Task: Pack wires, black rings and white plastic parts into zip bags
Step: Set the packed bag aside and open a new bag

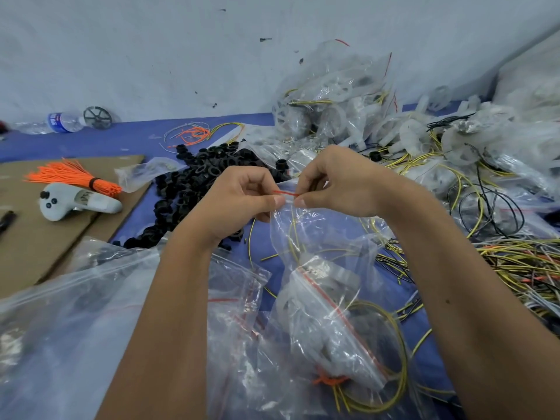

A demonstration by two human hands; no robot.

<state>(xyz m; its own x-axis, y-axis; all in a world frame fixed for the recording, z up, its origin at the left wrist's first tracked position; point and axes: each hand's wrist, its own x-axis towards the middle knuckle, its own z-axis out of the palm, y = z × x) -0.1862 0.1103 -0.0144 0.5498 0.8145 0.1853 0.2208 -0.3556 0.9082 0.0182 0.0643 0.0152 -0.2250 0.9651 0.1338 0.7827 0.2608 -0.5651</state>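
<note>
Now both hands pinch zip bag [306, 234] top: left hand [242, 197] and right hand [336, 183] side by side on red seal [286, 193], seal lying left-right between fingertips, bag with yellow wires [295, 241] hanging below

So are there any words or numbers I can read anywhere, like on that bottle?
Water bottle lying by the wall: it has a blue label with white marks, too blurred to read.
Grey controller on the cardboard: a light patch on its body, nothing readable.
Zip bag pinched in both hands: only a red strip along its top, no words.
Nothing else shows any text.
</note>
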